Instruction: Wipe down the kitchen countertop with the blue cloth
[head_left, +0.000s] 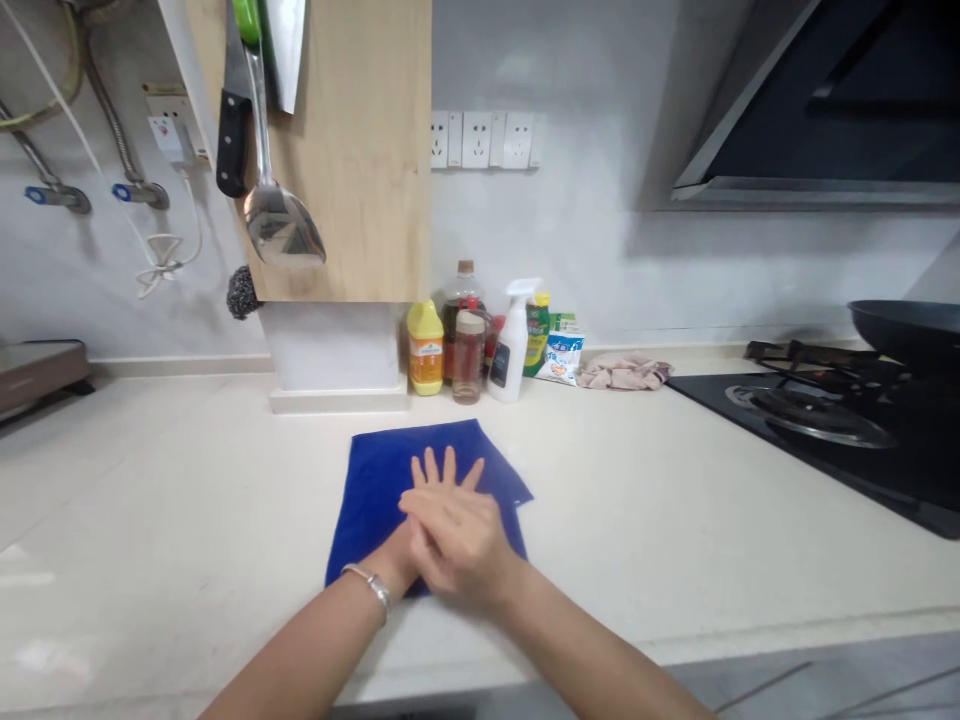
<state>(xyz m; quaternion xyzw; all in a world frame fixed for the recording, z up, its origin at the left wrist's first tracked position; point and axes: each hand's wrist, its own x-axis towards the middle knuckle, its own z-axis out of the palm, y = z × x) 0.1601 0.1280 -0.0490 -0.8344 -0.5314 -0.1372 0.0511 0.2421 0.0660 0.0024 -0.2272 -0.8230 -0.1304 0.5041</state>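
A blue cloth (375, 470) lies spread on the pale countertop, its right side uneven. My left hand (448, 470) rests flat on it, fingers spread and pointing away from me. A silver bracelet (369, 585) circles my left wrist. Across the back of the left hand lies my right hand (465, 540), its fingers curled together and pointing left. It covers much of the left hand, and whatever its fingers may hold is hidden.
Behind the cloth stand a yellow bottle (426, 350), a brown-tinted jar (469, 360), a white spray bottle (511, 345) and a crumpled rag (626, 371). A black stove (915, 450) with a wok (911, 330) is at right. Overhead left hang a spatula (281, 220) and knives.
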